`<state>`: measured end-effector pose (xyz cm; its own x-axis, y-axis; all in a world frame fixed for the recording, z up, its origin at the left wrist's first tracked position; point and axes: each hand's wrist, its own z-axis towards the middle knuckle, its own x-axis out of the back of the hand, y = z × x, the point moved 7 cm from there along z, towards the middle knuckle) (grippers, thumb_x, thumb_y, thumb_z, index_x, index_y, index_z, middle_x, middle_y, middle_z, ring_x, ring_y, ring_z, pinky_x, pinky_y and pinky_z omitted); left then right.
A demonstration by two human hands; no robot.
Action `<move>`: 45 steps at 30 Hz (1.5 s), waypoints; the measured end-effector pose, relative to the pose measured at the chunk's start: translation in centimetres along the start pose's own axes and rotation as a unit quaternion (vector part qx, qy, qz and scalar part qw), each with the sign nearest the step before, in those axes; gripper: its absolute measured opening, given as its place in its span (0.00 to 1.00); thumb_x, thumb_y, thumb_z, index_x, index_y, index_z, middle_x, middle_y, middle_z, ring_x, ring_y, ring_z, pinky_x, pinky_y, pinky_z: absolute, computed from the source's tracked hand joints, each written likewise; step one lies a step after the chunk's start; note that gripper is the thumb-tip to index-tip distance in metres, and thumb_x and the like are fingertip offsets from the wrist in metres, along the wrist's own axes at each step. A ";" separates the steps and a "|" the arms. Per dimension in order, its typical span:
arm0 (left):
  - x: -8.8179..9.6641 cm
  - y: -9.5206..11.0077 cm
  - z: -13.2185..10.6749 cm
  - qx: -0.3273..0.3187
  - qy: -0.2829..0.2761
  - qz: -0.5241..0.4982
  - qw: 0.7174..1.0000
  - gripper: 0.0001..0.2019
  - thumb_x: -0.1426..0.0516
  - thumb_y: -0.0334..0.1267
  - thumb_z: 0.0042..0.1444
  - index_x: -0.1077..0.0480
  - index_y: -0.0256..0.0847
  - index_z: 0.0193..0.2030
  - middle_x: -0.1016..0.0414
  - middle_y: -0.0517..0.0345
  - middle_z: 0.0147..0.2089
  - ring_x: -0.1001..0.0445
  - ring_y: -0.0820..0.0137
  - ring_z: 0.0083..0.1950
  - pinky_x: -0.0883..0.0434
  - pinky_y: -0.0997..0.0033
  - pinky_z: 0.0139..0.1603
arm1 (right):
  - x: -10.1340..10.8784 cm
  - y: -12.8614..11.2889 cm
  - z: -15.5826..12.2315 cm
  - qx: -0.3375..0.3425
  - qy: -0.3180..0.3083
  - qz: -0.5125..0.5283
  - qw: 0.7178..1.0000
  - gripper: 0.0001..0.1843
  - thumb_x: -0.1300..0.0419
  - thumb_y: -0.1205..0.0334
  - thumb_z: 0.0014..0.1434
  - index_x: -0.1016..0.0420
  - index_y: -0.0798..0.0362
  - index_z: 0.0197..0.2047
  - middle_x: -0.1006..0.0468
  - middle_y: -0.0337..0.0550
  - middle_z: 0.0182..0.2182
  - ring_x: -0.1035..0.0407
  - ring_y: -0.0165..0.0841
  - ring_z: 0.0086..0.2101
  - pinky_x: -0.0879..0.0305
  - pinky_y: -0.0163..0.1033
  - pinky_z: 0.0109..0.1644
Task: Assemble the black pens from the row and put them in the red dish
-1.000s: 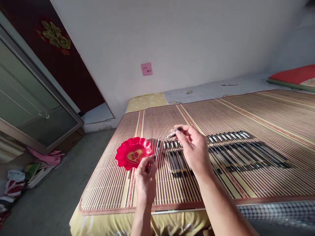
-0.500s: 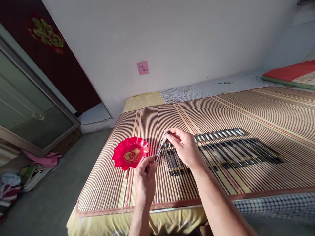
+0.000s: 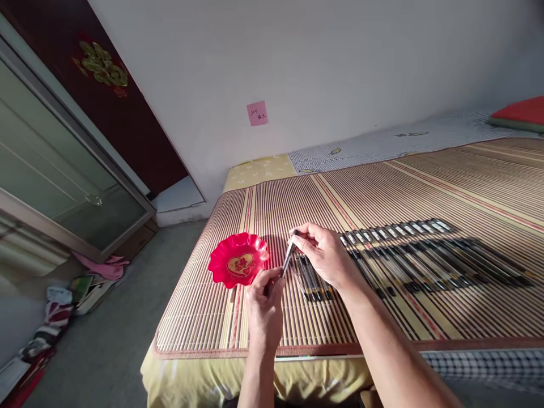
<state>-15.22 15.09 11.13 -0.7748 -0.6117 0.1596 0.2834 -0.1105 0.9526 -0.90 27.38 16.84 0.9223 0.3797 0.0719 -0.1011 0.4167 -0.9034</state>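
Both my hands hold one pen [image 3: 288, 258] above the bamboo mat [image 3: 382, 192]. My left hand [image 3: 264, 309] is closed round its lower end. My right hand [image 3: 325, 255] pinches the pen's cap at the upper end. Just right of my hands lies a long row of dark pens [image 3: 408, 260] side by side, with a row of caps [image 3: 395, 231] along its far edge. To the left of my hands a red scalloped plate [image 3: 238, 260] with a gold heart sits on the mat.
The mat covers a bed with a yellow sheet [image 3: 259, 169] by a white wall. A pink note [image 3: 257, 113] is stuck on the wall. A red cushion [image 3: 521, 110] lies far right. A glass door [image 3: 51, 175] and clothes on the floor [image 3: 63, 300] are at left.
A second ago my right hand held the cap apart from the pen in my left hand. The cap now sits on the pen's upper end. The camera shifted a little.
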 end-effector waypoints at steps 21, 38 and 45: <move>8.6 -2.1 13.1 0.090 0.011 0.415 0.905 0.09 0.37 0.30 0.48 0.32 0.43 0.22 0.26 0.57 0.21 0.24 0.64 0.30 0.37 0.71 0.29 | 3.2 3.6 0.5 -0.041 0.071 -0.004 0.997 0.27 0.34 0.36 0.59 0.20 0.55 0.42 0.15 0.53 0.36 0.20 0.39 0.29 0.23 0.46 0.35; 2.9 0.3 7.7 -0.021 -0.011 0.466 0.884 0.03 0.42 0.37 0.64 0.27 0.42 0.42 0.20 0.53 0.42 0.23 0.63 0.40 0.31 0.66 0.43 | 4.4 4.0 0.6 -0.034 0.095 -0.020 0.995 0.23 0.36 0.42 0.61 0.20 0.55 0.42 0.15 0.51 0.33 0.21 0.38 0.29 0.23 0.43 0.34; -4.2 -2.8 1.9 -0.012 -0.046 0.345 0.938 0.09 0.36 0.32 0.55 0.32 0.42 0.40 0.22 0.53 0.37 0.22 0.60 0.38 0.32 0.64 0.40 | 4.7 3.6 0.7 -0.031 0.090 -0.012 0.995 0.23 0.35 0.40 0.60 0.21 0.54 0.39 0.15 0.50 0.34 0.21 0.37 0.28 0.23 0.42 0.35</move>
<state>-13.85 19.44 8.27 -0.4479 -0.4749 0.7575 0.7465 0.2677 0.6091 2.77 31.24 14.21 0.9766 0.2137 0.0220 -0.0600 0.3694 -0.9273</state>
